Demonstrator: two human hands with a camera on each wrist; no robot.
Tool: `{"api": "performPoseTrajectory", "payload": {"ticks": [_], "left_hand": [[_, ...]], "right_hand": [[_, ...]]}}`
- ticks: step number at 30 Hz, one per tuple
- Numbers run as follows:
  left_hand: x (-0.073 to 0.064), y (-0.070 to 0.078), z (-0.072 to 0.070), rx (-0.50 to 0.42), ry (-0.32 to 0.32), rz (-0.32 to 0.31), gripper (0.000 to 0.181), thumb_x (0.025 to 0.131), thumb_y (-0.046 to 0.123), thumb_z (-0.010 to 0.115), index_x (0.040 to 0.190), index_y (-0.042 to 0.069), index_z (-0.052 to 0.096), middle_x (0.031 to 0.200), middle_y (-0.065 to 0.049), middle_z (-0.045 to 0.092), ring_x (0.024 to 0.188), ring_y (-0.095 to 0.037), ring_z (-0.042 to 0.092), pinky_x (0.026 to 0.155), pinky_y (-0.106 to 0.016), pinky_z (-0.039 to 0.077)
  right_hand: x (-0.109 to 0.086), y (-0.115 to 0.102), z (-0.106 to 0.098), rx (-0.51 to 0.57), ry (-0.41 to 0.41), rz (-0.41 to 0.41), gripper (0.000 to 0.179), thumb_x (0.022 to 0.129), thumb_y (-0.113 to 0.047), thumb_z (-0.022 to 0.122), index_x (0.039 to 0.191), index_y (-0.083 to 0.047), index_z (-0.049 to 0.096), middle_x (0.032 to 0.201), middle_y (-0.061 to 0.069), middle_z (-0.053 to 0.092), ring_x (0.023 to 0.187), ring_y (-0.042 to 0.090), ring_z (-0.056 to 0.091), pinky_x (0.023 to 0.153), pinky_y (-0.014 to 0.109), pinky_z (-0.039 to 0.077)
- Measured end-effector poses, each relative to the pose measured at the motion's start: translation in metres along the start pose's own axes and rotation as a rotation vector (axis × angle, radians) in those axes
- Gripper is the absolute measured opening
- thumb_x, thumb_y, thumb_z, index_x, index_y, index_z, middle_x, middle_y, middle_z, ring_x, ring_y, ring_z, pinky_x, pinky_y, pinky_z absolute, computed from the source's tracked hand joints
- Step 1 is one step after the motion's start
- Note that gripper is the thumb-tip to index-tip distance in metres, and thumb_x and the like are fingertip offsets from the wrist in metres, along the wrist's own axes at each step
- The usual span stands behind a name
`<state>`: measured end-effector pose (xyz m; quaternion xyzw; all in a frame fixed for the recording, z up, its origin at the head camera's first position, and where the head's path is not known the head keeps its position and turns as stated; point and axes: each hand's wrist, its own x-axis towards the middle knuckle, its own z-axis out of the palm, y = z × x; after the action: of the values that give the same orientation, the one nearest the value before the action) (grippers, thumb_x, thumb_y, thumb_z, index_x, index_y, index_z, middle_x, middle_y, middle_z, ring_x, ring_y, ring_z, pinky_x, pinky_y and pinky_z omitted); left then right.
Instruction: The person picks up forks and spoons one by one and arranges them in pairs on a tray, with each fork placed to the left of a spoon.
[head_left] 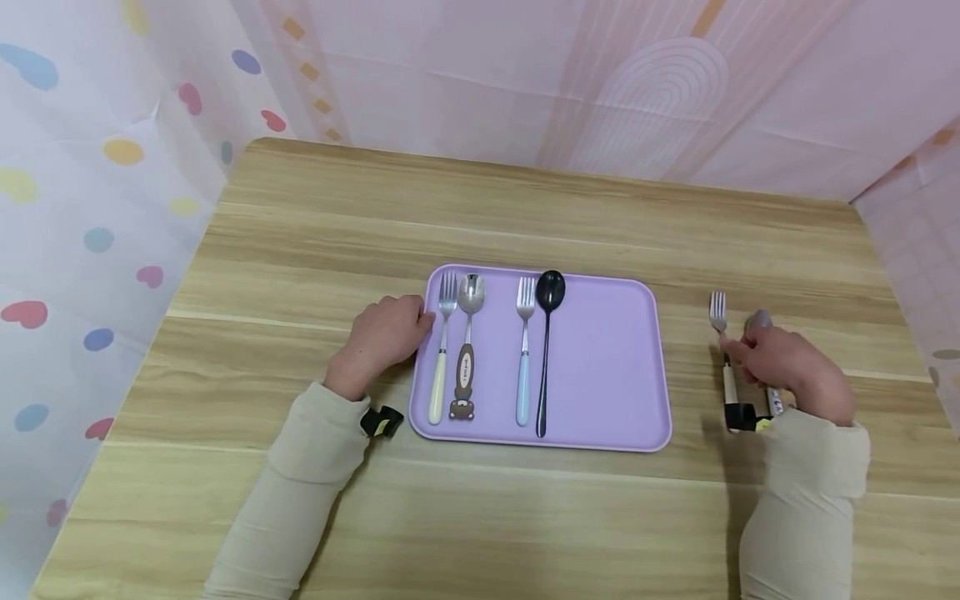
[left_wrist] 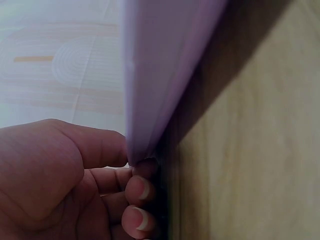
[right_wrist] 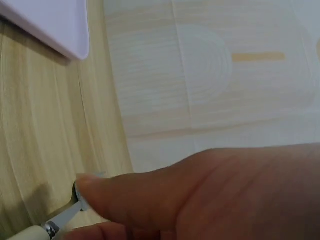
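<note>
My left hand (head_left: 386, 329) grips the left rim of a lilac tray (head_left: 607, 358), thumb on one side and fingertips curled under it in the left wrist view. At the right of the table, my right hand (head_left: 783, 362) pinches a cream-handled fork (head_left: 717, 312) by its neck, tines pointing away. The right wrist view shows the thumb (right_wrist: 100, 192) against the metal neck, with the cream handle (right_wrist: 29, 233) at the lower left corner. Partly hidden under this hand lies a spoon (head_left: 761, 319) with a patterned handle.
On the tray lie a yellow-handled fork (head_left: 438, 383), a spoon with a brown bear handle (head_left: 464, 375), a blue-handled fork (head_left: 523, 387) and a black spoon (head_left: 551, 292). Patterned curtains (head_left: 480, 100) hang along the table's back and sides.
</note>
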<state>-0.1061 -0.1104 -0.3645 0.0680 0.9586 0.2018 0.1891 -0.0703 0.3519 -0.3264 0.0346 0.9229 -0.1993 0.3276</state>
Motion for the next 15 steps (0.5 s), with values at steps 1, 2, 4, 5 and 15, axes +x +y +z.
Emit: {"api": "performPoseTrajectory", "payload": {"ticks": [1, 2, 4, 5, 15], "left_hand": [[-0.0001, -0.0001, -0.0002, 0.000, 0.001, 0.001, 0.028, 0.098, 0.024, 0.043, 0.079, 0.006, 0.056, 0.065, -0.008, 0.052, 0.063, -0.026, 0.054, 0.053, -0.037, 0.041], [-0.0003, -0.0002, -0.0003, 0.000, 0.001, 0.002, 0.028, 0.098, 0.024, 0.043, 0.080, 0.006, 0.056, 0.065, -0.008, 0.052, 0.062, -0.026, 0.054, 0.053, -0.037, 0.041], [-0.0005, -0.0001, -0.0005, 0.001, 0.003, 0.006, 0.028, 0.098, 0.023, 0.043, 0.080, 0.006, 0.056, 0.065, -0.008, 0.053, 0.063, -0.026, 0.054, 0.053, -0.037, 0.041], [-0.0006, 0.0000, -0.0006, 0.001, 0.003, 0.007, 0.028, 0.098, 0.023, 0.043, 0.080, 0.006, 0.056, 0.066, -0.008, 0.053, 0.063, -0.026, 0.054, 0.053, -0.037, 0.041], [-0.0015, 0.0004, -0.0008, 0.001, 0.009, 0.002, 0.028, 0.098, 0.024, 0.043, 0.084, 0.006, 0.057, 0.068, -0.008, 0.054, 0.066, -0.028, 0.055, 0.056, -0.039, 0.042]], "right_hand": [[0.0008, 0.0006, 0.0000, 0.001, -0.025, 0.008, 0.047, 0.103, -0.039, 0.035, 0.073, -0.007, 0.050, 0.062, 0.000, 0.047, 0.059, 0.017, 0.044, 0.059, 0.032, 0.035], [0.0016, 0.0013, 0.0002, 0.011, -0.050, 0.015, 0.047, 0.103, -0.039, 0.036, 0.073, -0.006, 0.050, 0.062, -0.001, 0.047, 0.059, 0.017, 0.044, 0.058, 0.032, 0.035], [0.0034, 0.0023, 0.0004, 0.027, -0.091, 0.027, 0.046, 0.103, -0.040, 0.037, 0.075, -0.006, 0.050, 0.063, -0.001, 0.047, 0.059, 0.016, 0.045, 0.058, 0.032, 0.035], [0.0041, 0.0030, 0.0005, 0.036, -0.105, 0.033, 0.046, 0.102, -0.041, 0.037, 0.076, -0.006, 0.050, 0.063, -0.001, 0.048, 0.059, 0.016, 0.045, 0.059, 0.032, 0.035], [0.0083, 0.0023, 0.0046, -0.008, -0.165, 0.034, 0.037, 0.101, -0.032, 0.044, 0.076, -0.007, 0.055, 0.062, -0.002, 0.047, 0.059, 0.014, 0.047, 0.060, 0.031, 0.036]]}}
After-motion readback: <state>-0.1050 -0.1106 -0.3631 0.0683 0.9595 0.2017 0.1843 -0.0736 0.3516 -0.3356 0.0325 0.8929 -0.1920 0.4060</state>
